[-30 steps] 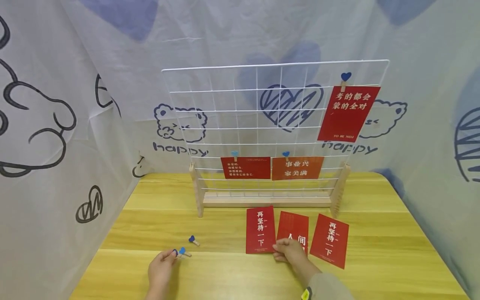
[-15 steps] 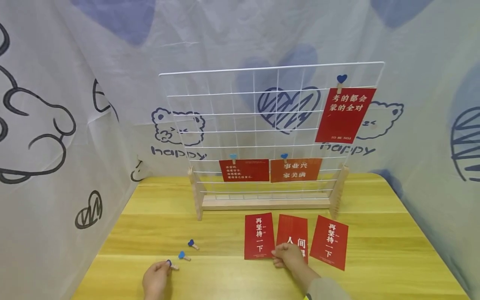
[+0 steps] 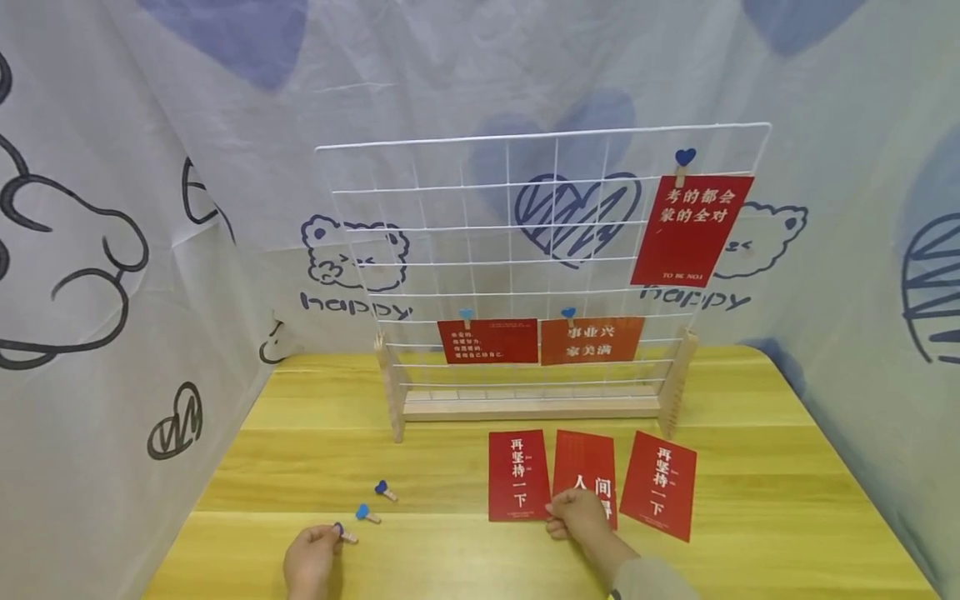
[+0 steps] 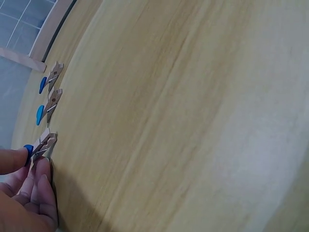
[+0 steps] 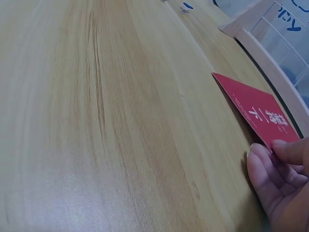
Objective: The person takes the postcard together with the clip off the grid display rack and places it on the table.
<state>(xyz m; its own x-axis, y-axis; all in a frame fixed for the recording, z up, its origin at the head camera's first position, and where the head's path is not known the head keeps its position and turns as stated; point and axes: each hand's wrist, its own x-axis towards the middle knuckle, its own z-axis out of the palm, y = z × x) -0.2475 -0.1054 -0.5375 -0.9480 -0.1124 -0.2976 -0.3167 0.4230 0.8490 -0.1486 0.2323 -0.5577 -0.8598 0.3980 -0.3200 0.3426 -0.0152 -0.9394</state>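
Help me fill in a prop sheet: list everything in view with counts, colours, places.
Wire grid rack: 1, white with wooden stand, table's back
Hung cards: 3, two red, one orange, rack's upper right and lower middle
Clipped heart clothespins: 3, blue shades, hung cards' top edges
Table cards: 3, red, in a row before the rack
Loose heart clothespins: 3, two dark blue, one brighter, table's left
Table: 1, yellow wood-grain, beneath the rack
Printed backdrop: 1, pale with drawings, behind and both sides
Left hand: 1, bare, lower left, pinching nearest loose clothespin
Right hand: 1, bare, lower middle, pinching left table card's corner
Sleeve: 1, beige, right forearm
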